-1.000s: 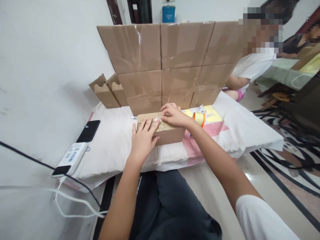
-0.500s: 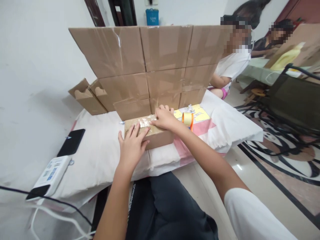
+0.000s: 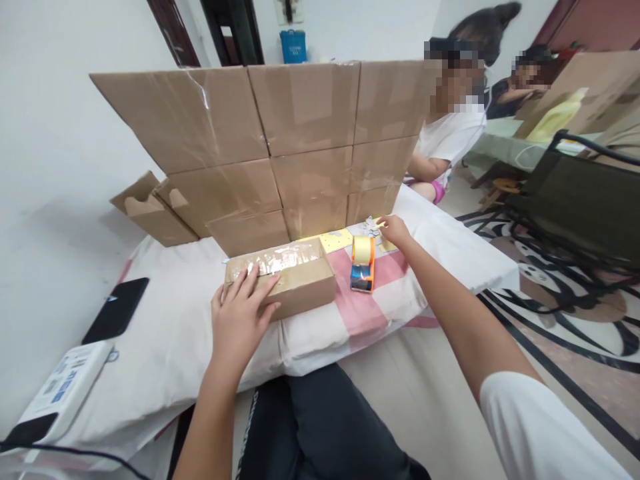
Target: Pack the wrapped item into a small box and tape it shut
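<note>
Nearest, at the cushion's front-left corner: a white device (image 3: 57, 393), rectangular and smooth, partly cut off by the picture edge. Beyond it on the left edge, a black phone (image 3: 116, 310), flat and glossy.

Cushion (image 3: 200, 333): soft white fabric with a pink stripe, wrinkled, carrying all items.

Left hand (image 3: 239, 321): fingers spread wide and flat, pressing the near-left top of the small box (image 3: 290, 280), grasping nothing. The box is brown cardboard, oblong, closed, with shiny clear tape along its top; it sits mid-cushion near the front edge.

Tape dispenser (image 3: 362, 262): orange and blue body, pale roll, standing just right of the box, apart from it.

Right hand (image 3: 395, 229): fingers narrowly gathered toward small white scraps (image 3: 371, 225) on a yellow sheet (image 3: 340, 239); whether it holds one cannot be told.

Back edge: stacked cartons (image 3: 280, 147), taped, forming a wall; two open cartons (image 3: 150, 213) at the left. Another person (image 3: 450, 143) sits beyond, partly hidden.
</note>
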Demonstrator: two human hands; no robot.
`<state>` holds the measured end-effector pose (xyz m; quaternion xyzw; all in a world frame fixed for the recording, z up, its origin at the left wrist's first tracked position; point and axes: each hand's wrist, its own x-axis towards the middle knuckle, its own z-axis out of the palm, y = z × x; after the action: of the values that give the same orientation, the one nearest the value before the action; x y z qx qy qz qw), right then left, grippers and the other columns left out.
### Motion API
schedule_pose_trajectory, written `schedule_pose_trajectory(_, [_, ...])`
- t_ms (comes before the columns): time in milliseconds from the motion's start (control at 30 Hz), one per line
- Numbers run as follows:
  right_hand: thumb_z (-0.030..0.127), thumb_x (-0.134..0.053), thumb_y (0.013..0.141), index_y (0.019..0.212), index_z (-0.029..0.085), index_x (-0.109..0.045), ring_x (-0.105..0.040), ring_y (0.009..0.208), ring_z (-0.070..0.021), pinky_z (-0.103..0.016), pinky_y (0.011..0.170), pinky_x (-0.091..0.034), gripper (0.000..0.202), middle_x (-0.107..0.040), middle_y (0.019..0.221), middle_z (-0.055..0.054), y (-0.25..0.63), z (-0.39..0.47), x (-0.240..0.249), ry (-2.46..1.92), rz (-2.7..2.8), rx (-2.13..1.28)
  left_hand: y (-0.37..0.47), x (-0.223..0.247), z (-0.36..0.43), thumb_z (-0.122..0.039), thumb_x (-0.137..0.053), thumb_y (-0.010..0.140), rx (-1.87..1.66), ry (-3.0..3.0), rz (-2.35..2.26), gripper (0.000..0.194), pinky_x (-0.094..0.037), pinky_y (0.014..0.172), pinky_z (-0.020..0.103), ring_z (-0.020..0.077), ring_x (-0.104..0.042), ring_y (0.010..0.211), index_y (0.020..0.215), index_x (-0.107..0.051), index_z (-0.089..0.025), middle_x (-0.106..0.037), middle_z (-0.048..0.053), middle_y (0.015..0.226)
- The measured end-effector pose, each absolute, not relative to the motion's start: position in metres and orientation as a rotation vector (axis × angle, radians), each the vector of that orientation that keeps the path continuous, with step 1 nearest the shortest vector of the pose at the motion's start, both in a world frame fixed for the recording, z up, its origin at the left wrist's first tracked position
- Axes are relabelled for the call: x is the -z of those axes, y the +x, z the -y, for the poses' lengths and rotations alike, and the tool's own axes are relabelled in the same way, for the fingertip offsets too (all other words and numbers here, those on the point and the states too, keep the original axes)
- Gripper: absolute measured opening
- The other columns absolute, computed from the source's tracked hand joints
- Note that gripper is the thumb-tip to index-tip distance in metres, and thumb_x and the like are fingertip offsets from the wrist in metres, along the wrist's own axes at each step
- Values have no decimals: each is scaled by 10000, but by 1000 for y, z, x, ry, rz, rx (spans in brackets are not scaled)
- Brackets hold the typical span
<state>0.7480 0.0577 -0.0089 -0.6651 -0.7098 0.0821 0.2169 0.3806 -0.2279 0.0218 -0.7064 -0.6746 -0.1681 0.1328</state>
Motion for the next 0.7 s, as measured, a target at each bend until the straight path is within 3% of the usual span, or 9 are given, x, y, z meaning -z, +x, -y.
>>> schedule_pose_trajectory(167, [188, -611, 880, 1178, 180, -765, -559, 1068, -255, -346, 946, -428, 336, -652, 1216, -161, 766, -73, 27, -1793, 2140, -176, 381, -24, 228, -344, -550, 977, 461, -2056, 1962, 418, -315, 1137, 559, 329, -423, 1465, 1391, -605, -324, -433, 81, 1599])
schedule_pose_trajectory(300, [227, -565, 924, 1085, 168, -786, -535, 1089, -276, -364, 935, -421, 279, -653, 1195, -164, 767, -83, 33, -1758, 2190, -109, 382, -25, 228, -353, -529, 988, 447, -2051, 1951, 415, -321, 1129, 552, 334, -423, 1465, 1395, -603, -311, -438, 85, 1595])
schedule_pose_trajectory(433, [187, -439, 969, 1126, 119, -746, -525, 1085, -282, -377, 922, -420, 352, -648, 1173, -187, 769, -85, 37, -1735, 2175, -37, 380, -23, 227, -368, -533, 987, 442, -2049, 1940, 415, -331, 1118, 536, 334, -419, 1468, 1393, -603, -321, -433, 83, 1597])
schedule_pose_trajectory(567, [173, -512, 941, 1195, 166, -733, -526, 1069, -261, -358, 943, -408, 337, -653, 1201, -146, 773, -83, 41, -1631, 2273, -29, 379, -22, 227, -367, -538, 984, 449, -2052, 1930, 424, -331, 1118, 534, 330, -419, 1469, 1403, -591, -329, -432, 78, 1598])
schedule_pose_trajectory(700, [230, -536, 951, 1068, 175, -782, -534, 1058, -257, -352, 940, -403, 279, -664, 1160, -134, 775, -81, 46, -1568, 2315, -4, 381, -22, 228, -361, -535, 992, 441, -2039, 1909, 414, -346, 1102, 535, 327, -434, 1459, 1399, -594, -317, -443, 82, 1591])
